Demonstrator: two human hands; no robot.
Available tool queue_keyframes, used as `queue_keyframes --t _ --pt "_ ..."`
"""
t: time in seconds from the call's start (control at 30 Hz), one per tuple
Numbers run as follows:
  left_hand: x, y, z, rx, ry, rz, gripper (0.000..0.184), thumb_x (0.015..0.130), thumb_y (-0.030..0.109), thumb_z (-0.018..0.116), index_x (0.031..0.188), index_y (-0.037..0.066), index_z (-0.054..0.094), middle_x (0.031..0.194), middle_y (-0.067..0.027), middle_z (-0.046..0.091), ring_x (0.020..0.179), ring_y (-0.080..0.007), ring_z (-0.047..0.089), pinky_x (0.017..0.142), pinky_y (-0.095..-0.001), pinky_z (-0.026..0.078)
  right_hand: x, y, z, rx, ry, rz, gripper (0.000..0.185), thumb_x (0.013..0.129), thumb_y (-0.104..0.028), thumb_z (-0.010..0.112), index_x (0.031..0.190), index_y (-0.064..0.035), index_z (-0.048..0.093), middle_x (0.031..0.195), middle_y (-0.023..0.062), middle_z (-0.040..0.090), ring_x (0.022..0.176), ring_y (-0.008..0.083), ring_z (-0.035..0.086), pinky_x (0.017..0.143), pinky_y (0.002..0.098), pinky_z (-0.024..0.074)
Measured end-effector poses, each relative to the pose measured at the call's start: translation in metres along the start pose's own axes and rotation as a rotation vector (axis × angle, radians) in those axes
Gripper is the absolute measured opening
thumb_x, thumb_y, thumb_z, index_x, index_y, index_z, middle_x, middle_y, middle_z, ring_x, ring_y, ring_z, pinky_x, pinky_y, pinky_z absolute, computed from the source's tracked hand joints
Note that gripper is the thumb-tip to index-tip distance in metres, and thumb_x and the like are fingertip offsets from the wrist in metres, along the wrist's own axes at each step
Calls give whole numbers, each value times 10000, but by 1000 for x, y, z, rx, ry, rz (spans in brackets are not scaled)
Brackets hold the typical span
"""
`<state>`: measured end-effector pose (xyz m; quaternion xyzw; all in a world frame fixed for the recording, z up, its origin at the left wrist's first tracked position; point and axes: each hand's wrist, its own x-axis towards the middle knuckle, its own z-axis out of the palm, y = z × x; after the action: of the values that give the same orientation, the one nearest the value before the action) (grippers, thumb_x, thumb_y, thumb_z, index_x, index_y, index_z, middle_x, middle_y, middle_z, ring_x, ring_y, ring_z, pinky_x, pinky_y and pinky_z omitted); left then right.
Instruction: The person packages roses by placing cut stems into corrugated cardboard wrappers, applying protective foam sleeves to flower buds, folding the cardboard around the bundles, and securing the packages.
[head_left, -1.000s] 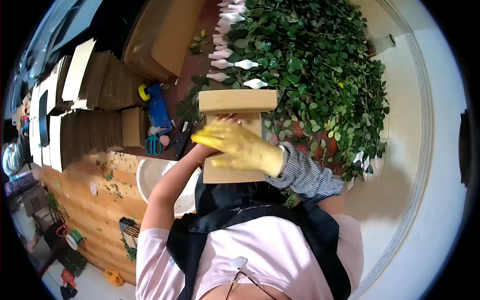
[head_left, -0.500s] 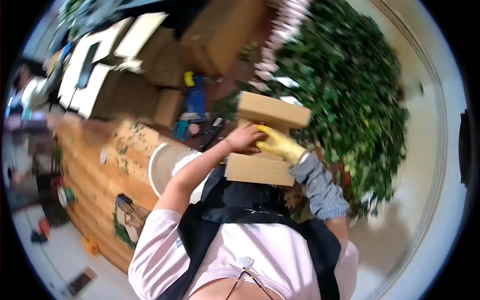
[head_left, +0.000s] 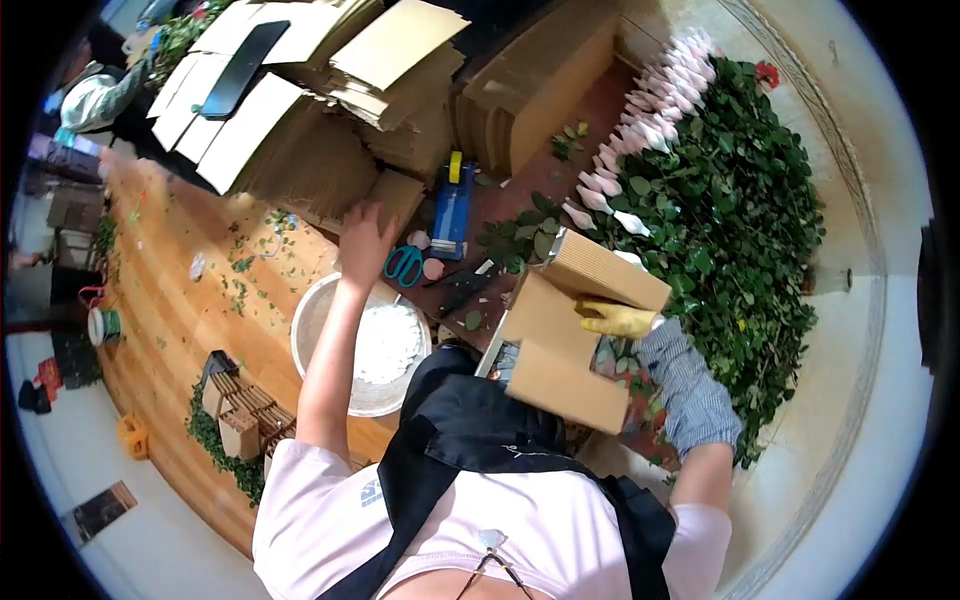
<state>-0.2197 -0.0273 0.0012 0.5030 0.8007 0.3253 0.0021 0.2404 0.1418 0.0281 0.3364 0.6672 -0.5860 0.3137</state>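
My bare left hand is stretched out to the left, its fingers apart, at the front edge of the small upright cardboard pieces. The yellow-gloved right hand lies with fingers stretched out on a folded cardboard piece, just below its raised corrugated flap. Another flap of this cardboard faces my lap. Pink-white wrapped flower heads with leafy stems lie beyond the right hand.
A white bucket with white pieces stands below my left forearm. Teal scissors, a blue tape dispenser and a black tool lie between the hands. Cardboard stacks hold a phone. A person's sleeve shows far left.
My left hand has left the folded cardboard and moved left to the upright pieces. My right hand stays at the folded cardboard, which now sits tilted. The view has turned left.
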Motion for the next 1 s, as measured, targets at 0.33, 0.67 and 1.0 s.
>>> queue_keyframes --t 0.33,0.67,1.0 --pt "12 -5 16 331 -379 -235 499 771 292 809 1120 -2 607 1038 -228 638 984 -424 627 922 -503 488 35 12 105 -1053 595 243 1117 747 -520 777 1582 -83 177 1517 166 415 1377 312 380 1166 499 231" --pt "-23 64 -62 -762 -771 -450 876 818 198 801 1513 9 303 1341 -199 528 1175 -257 563 967 -364 495 27 -2 98 -929 531 231 876 902 -390 573 1583 -62 131 1613 158 249 1461 345 247 1192 517 159" --pt "-96 137 185 -409 -1051 -53 267 886 207 668 1008 -25 719 887 -214 728 805 -335 716 703 -394 559 19 -11 94 -779 595 206 714 857 -290 657 1495 -130 382 1471 115 480 1335 347 451 1103 512 337"
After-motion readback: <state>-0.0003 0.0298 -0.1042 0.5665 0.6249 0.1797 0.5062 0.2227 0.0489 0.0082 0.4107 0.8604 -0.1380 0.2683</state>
